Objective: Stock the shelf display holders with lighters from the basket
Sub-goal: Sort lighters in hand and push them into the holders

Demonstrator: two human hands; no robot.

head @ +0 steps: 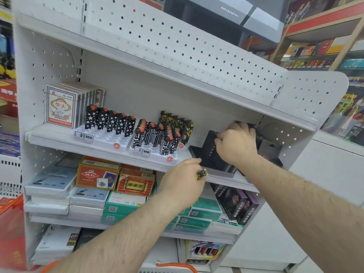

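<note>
I am looking at the white shelf (110, 152) tilted across the view; my left hand (182, 182) is hovering at about five o'clock of the right-hand display holder (155, 154), its fingers curled round a small black-and-yellow lighter (202, 173) whose end is poking out toward three o'clock; my right hand (237, 143) is reaching further in at three o'clock of the holders, fingers bent over the top edge of a black box (208, 152) that is leaning on the shelf, gripping it; what lies behind that hand I cannot tell.

The left display holder (102, 138) is sitting at nine o'clock of the other, carrying a back row of star-patterned lighters (110, 122) with its front slots showing bare; the right-hand holder is carrying black-and-white circuit-patterned lighters (153, 136), and just beyond it at one o'clock black-and-yellow lighters (177, 123) are standing packed together; white card packs (61, 105) are standing upright at ten o'clock of the left holder.

An orange basket handle (177, 266) is showing at six o'clock, at the bottom edge; the basket itself is out of view.
</note>
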